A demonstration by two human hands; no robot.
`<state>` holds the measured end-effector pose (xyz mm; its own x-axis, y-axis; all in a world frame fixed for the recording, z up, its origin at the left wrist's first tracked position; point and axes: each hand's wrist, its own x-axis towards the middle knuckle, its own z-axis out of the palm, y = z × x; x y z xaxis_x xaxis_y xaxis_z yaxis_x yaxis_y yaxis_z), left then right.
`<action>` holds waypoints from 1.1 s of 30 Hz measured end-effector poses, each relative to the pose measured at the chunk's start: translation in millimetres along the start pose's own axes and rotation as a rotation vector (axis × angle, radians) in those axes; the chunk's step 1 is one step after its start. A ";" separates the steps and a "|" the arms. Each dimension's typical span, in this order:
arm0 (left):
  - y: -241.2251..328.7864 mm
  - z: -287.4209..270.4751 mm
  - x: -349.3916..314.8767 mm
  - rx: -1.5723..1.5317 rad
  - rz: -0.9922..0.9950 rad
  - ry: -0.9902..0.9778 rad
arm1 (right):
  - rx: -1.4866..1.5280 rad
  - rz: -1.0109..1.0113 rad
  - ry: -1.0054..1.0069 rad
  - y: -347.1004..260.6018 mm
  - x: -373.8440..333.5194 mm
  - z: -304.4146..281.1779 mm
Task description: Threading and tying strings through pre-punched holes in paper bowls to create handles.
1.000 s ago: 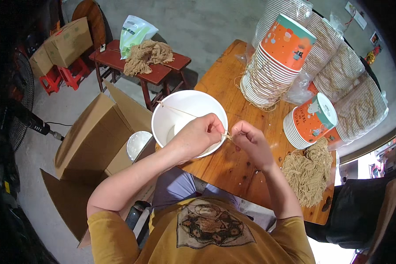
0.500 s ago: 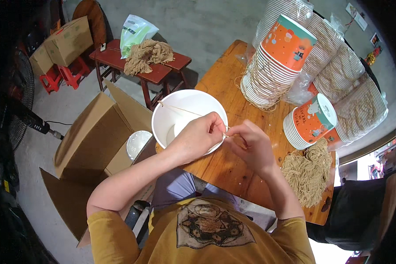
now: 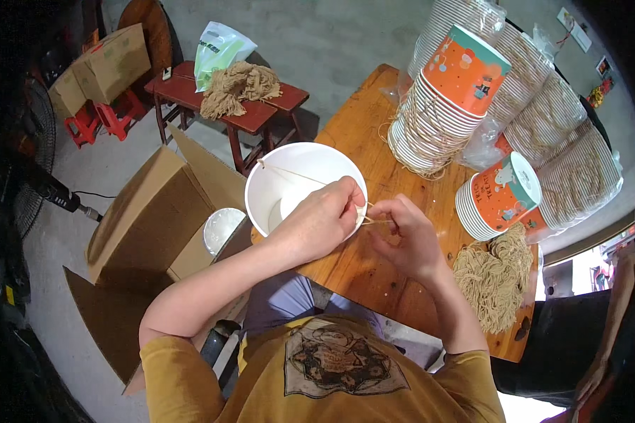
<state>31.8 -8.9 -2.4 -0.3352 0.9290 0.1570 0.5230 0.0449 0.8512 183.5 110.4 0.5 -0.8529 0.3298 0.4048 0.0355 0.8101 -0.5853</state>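
Note:
A white paper bucket (image 3: 263, 201) stands open side up at the table's near left edge. A thin tan string (image 3: 289, 173) is attached at its left rim and stretches across the mouth to my left hand (image 3: 321, 218). The thumb and fingers of that hand are closed in a pinch on the string against the right rim; their tips partly hide it. Just outside the same rim, my right hand (image 3: 409, 236) pinches a loose loop or end of the string, with its other fingers curled.
The wooden table (image 3: 374, 275) carries a tall stack of orange buckets (image 3: 466, 70), a shorter stack (image 3: 504, 187), bagged stacks (image 3: 578, 176) and a string pile (image 3: 494, 289). Left, an open carton (image 3: 155, 211) holds a white bucket (image 3: 224, 229). A bench (image 3: 250, 116) bears more string. Another person's arm (image 3: 614, 317) is at right.
My right hand has moved slightly right and away from my left, and more string shows between them. The left hand stays at the rim. The other person's arm has come lower at right.

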 end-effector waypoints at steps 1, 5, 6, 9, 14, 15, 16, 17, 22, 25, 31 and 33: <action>1.9 -0.4 0.2 0.009 -0.014 -0.019 | -0.001 0.002 0.002 -0.6 -0.3 -0.4; 3.9 -1.3 -1.4 -0.020 -0.006 -0.008 | -0.062 -0.033 0.017 -1.2 1.1 2.8; 4.3 -1.2 -1.6 -0.020 -0.009 -0.016 | -0.094 -0.039 0.028 -1.2 1.5 4.1; 6.9 -1.1 -2.0 0.027 0.048 -0.005 | -0.077 -0.022 0.028 -2.4 0.6 5.4; 0.8 1.1 -3.9 0.186 0.248 0.075 | -0.069 -0.084 0.008 4.9 -3.4 7.5; -0.2 0.9 -4.0 0.226 0.285 0.104 | -0.061 -0.057 -0.017 4.1 -3.9 6.3; -1.5 -0.1 -4.0 0.268 0.321 0.135 | -0.060 -0.057 -0.016 1.5 -3.2 2.6; -2.4 -2.2 -5.2 0.270 0.322 0.134 | 0.032 0.064 -0.109 -2.9 -2.4 -3.8; 7.2 0.7 -20.0 0.374 0.341 0.155 | 0.110 0.043 -0.155 1.8 -3.4 -14.5; 13.2 7.7 -26.1 0.453 0.422 0.223 | 0.033 -0.099 -0.084 -5.8 -0.1 -13.3; 4.5 24.2 -30.0 0.463 0.521 0.370 | -0.039 -0.315 -0.009 -37.3 1.0 -23.2; 5.3 23.4 -34.1 0.467 0.544 0.365 | -0.081 -0.344 0.016 -43.0 -0.3 -23.1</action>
<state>64.4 -31.7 -14.9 -0.1321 0.6898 0.7119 0.9332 -0.1556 0.3239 194.2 86.7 41.8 -0.8139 0.0384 0.5797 -0.2103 0.9107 -0.3555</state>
